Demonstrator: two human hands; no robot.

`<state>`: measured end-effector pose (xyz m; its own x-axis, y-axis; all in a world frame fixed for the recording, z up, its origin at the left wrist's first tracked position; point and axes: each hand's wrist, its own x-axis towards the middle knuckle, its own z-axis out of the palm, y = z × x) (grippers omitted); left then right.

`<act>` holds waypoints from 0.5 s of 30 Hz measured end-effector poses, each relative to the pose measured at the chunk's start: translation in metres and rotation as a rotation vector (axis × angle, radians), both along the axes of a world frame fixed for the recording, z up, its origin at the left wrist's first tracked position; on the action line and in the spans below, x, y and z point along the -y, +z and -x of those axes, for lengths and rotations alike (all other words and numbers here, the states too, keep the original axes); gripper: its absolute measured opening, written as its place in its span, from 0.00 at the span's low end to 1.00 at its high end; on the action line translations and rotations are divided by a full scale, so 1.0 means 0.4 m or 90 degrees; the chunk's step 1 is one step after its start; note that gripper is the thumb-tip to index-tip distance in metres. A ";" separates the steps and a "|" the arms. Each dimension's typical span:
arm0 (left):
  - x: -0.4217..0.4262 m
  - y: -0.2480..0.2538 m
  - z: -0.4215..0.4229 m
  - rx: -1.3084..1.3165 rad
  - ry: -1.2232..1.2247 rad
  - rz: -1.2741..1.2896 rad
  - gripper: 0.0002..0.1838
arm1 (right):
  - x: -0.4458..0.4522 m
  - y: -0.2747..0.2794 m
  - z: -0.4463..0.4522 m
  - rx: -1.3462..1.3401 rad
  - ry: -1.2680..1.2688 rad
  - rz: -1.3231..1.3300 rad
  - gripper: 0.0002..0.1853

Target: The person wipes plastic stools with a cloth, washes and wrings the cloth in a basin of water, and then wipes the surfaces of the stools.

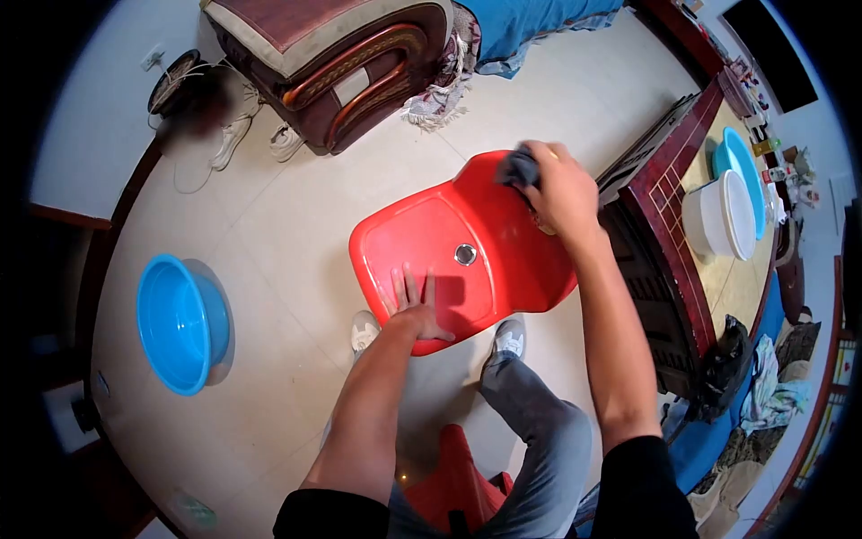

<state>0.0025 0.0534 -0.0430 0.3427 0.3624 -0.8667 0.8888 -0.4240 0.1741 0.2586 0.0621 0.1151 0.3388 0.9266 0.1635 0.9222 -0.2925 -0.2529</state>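
Observation:
A red plastic chair (431,238) with a round metal-coloured disc (465,255) in its seat stands before me. My left hand (417,310) lies on the near edge of the seat, fingers spread, holding nothing. At the top of the chair's backrest, my right hand (561,184) grips a dark cloth (517,168) against the red plastic. Part of the cloth is hidden under the fingers.
A blue basin (180,323) sits on the floor at left. A table (660,207) at right bears a white bucket (714,220) and another blue basin (738,157). Beyond the chair is an armchair (359,63); shoes (232,144) lie by the wall.

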 end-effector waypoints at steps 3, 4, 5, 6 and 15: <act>-0.002 -0.002 -0.008 -0.017 -0.003 -0.001 0.85 | -0.140 -0.057 -0.023 0.086 0.170 0.128 0.20; 0.001 -0.018 -0.003 -0.010 0.001 -0.006 0.86 | -0.190 -0.077 -0.007 0.117 0.206 0.202 0.19; 0.002 -0.027 0.000 -0.002 0.005 -0.013 0.86 | -0.233 -0.099 0.020 0.142 0.226 0.265 0.17; 0.001 -0.028 -0.003 0.002 0.001 -0.021 0.86 | -0.270 -0.123 0.038 0.166 0.246 0.326 0.15; 0.005 -0.007 0.000 0.004 0.029 -0.024 0.86 | -0.099 -0.038 0.010 0.097 0.075 0.067 0.22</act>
<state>0.0026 0.0515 -0.0460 0.3303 0.4094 -0.8505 0.9060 -0.3901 0.1641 0.2545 0.1017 0.0999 0.2054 0.9731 0.1045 0.9769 -0.1975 -0.0813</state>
